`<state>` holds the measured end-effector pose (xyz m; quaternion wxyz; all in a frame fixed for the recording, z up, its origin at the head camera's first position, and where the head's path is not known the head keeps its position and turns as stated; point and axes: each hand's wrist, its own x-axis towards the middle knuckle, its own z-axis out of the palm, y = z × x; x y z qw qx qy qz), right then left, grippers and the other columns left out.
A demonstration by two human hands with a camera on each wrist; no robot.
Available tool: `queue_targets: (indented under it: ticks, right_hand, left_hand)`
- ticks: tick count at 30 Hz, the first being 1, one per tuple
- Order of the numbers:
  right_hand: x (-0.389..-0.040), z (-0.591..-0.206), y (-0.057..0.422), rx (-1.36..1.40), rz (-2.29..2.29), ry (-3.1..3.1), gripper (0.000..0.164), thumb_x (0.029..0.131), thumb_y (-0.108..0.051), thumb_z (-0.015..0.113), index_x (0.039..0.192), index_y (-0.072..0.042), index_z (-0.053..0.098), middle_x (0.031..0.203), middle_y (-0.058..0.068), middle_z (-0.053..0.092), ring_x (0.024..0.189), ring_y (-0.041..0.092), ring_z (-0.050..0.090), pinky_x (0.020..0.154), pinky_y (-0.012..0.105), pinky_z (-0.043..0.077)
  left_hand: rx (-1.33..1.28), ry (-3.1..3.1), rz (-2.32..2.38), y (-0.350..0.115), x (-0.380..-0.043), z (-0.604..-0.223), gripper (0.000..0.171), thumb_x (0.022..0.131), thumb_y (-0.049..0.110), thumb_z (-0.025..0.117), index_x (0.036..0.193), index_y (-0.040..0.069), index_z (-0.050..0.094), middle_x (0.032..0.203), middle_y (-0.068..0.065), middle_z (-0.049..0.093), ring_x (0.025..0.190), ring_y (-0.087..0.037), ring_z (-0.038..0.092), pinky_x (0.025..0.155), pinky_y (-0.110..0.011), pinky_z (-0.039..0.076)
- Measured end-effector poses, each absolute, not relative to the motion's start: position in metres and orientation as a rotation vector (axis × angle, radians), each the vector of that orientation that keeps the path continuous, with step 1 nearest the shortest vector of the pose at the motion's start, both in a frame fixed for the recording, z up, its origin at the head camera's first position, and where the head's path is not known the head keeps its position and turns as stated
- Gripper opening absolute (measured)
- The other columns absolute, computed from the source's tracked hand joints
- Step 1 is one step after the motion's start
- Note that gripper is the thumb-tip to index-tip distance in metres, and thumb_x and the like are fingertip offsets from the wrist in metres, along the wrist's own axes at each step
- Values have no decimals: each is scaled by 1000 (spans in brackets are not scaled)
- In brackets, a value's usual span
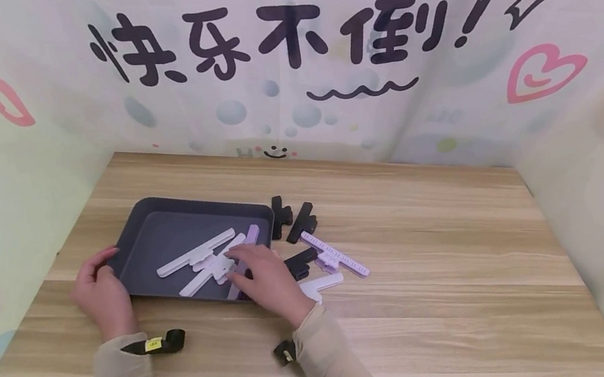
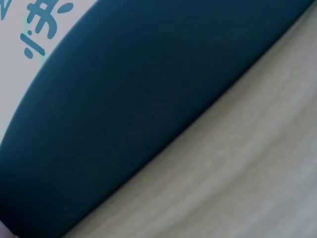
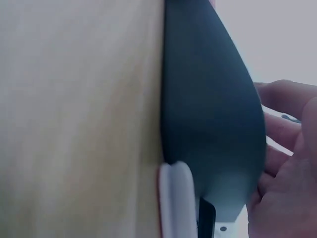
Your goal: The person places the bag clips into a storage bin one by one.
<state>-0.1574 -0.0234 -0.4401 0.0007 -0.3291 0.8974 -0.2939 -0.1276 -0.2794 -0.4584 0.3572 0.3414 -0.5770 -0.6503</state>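
Note:
In the head view a dark grey tray (image 1: 171,218) lies on the table, its left rim gripped by my left hand (image 1: 107,296). Inside, toward the right, are a white clip (image 1: 180,261), a second white clip (image 1: 199,282) and a purple clip (image 1: 252,234). My right hand (image 1: 268,278) reaches over the tray's right side. Its thumb and index finger pinch the second white clip at its middle, and the hand covers part of the purple clip. The right wrist view has the tray's outer wall (image 3: 208,109) in front of the fingers (image 3: 287,96).
Right of the tray lie several black clips (image 1: 301,222), a purple clip (image 1: 335,254) and a white clip (image 1: 322,282) partly behind my right hand. The wooden table (image 1: 437,272) meets a printed cloth (image 1: 279,114) at its back edge.

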Motion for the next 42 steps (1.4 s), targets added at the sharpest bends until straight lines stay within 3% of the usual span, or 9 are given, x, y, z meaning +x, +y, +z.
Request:
queue_targets:
  ticks: [7, 10, 22, 42]
  right_hand:
    - [-166, -436, -7, -908, -1303, 2666, 28, 88, -29, 54, 114, -21, 59, 104, -9, 59, 88, -1, 54, 76, 20, 43]
    - [-169, -435, -1, -864, -1415, 2639, 27, 87, -26, 55, 112, -19, 60, 98, -10, 60, 85, -1, 54, 74, 19, 44]
    - [-185, -432, 29, -696, -1516, 2603, 30, 88, -29, 54, 112, -14, 61, 94, -7, 61, 85, 5, 56, 74, 24, 46]
    - [-203, -444, 81, -368, -1470, 2644, 33, 87, -36, 54, 116, -21, 58, 102, -5, 61, 93, 10, 57, 79, 36, 43]
  left_hand:
    - [884, -1506, -1676, -280, -128, -459, 41, 81, -10, 34, 95, 4, 69, 100, 0, 64, 103, -12, 49, 84, -19, 33]
    - [888, -1506, -1685, -280, -128, -460, 41, 82, -10, 34, 96, 5, 69, 101, -1, 64, 104, -12, 48, 85, -19, 32]
    - [881, -1473, -1705, -278, -127, -457, 40, 81, -11, 34, 96, 2, 69, 100, -1, 64, 104, -13, 48, 84, -19, 32]
    - [900, -1506, -1690, -280, -127, -459, 41, 81, -9, 33, 96, 5, 69, 101, 0, 63, 105, -12, 48, 87, -19, 31]
